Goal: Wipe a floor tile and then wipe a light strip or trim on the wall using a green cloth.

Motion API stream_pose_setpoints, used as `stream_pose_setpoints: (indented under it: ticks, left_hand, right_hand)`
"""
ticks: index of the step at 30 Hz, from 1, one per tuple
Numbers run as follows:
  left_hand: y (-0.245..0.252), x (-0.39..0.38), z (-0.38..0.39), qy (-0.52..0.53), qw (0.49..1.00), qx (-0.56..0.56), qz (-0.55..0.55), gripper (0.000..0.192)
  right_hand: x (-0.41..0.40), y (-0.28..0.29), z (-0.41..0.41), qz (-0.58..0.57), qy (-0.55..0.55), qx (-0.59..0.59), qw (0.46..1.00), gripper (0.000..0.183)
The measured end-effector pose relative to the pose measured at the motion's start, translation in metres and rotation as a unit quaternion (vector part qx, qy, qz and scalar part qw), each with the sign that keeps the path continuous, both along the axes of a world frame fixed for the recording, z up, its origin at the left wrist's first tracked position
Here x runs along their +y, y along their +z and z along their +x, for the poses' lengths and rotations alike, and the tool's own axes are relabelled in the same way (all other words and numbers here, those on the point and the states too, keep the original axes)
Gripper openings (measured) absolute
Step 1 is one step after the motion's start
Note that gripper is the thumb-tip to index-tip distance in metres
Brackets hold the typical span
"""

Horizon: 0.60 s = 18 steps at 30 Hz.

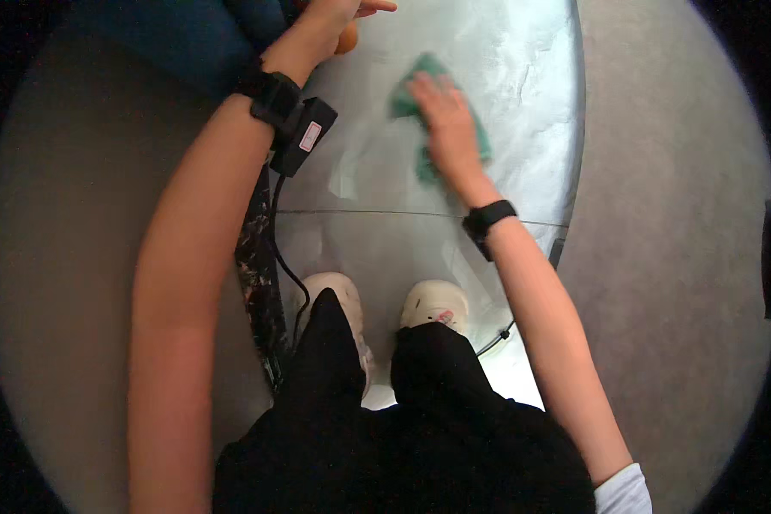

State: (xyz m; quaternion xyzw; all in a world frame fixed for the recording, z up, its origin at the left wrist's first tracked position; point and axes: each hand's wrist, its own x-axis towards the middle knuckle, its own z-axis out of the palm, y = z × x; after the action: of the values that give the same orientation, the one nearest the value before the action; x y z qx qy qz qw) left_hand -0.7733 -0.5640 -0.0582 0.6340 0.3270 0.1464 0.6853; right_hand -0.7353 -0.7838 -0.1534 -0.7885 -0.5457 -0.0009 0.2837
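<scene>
My right hand lies over a green cloth, its fingers spread across it. Hand and cloth are blurred, and parts of the cloth show on both sides of the palm. Behind them is the smooth grey floor; I cannot tell whether the cloth touches it. At the top edge my left hand is partly cut off, with a finger pointing right. Just under its palm shows a rounded orange thing, mostly hidden, and whether the hand grips it is unclear.
Black bands circle both wrists; a black box with a label and a black cable hangs by the left one. Dark blue material is at upper left. A scuffed dark bar stands beside my pale left shoe. Brownish-grey surfaces flank both sides.
</scene>
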Motion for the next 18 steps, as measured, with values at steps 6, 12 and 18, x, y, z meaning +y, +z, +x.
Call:
stream_pose_setpoints:
  ticks: [6,12,18]
  left_hand:
    - [-0.008,-0.001,0.0,0.0,1.0,-0.003,-0.022,0.043]
    - [-0.014,0.004,0.013,0.002,1.0,-0.014,-0.017,0.042]
    - [-0.013,-0.018,0.029,-0.018,1.0,0.011,0.02,0.041]
  right_hand:
    - [-0.092,-0.016,0.089,-0.016,-0.323,-0.065,0.944,0.056]
    - [-0.069,0.031,0.031,0.014,-0.166,-0.081,0.983,0.054]
    - [-0.029,0.025,-0.077,0.002,0.183,-0.003,0.983,0.035]
